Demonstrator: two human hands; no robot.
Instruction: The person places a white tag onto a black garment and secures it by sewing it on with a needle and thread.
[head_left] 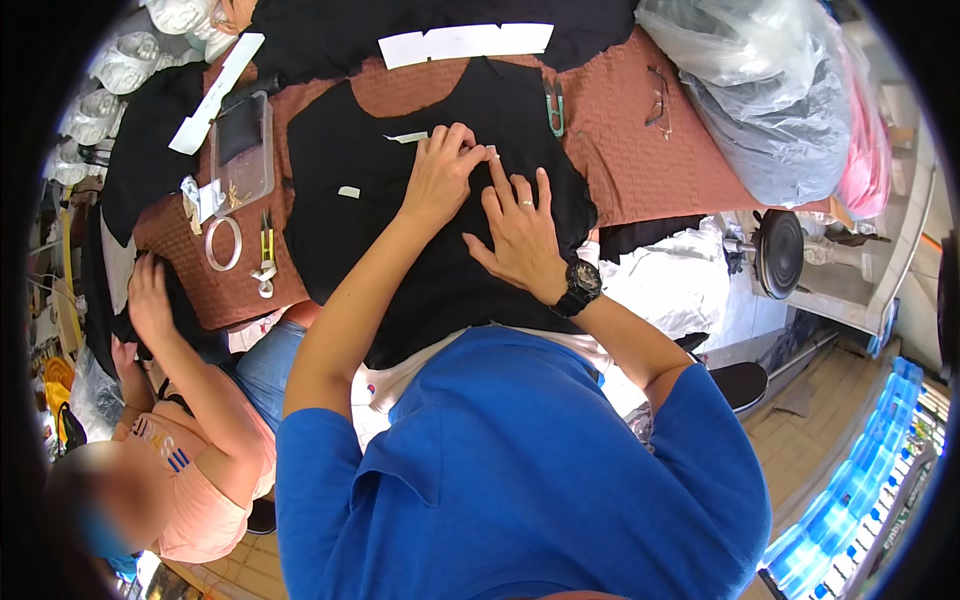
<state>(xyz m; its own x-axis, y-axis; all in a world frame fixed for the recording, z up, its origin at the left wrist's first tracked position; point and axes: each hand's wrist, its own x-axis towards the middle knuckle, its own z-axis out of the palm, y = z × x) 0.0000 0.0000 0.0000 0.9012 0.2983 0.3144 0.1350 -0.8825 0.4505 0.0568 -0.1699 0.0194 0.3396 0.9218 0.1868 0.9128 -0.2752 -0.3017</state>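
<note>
Black cloth (390, 270) lies spread flat over a brown textured table covering (640, 165) in the head view, directly in front of the person in the blue shirt (560, 460). The left hand (445, 175) rests on it with fingers bent and bunched, the tips drawn narrow beside a small white piece (491, 151); whether they pinch that piece, I cannot tell. The right hand (518, 235) lies palm down on the same cloth, fingers spread wide, its index fingertip right by the white piece; a dark watch (578, 287) circles that wrist. A pale slip (407, 137) lies just beyond the left hand, and a small cream tag (349, 192) lies farther left, both on the black cloth. Green-handled snips (555, 108) sit by the cloth's upper right, with eyeglasses (659, 102) beyond. To the left are a clear plastic box (265, 150), a ring of tape (209, 243) and yellow-handled cutters (267, 245). A white paper strip (465, 44) lies at the far side. At lower left sits a co-worker in a peach shirt (205, 510).
</note>
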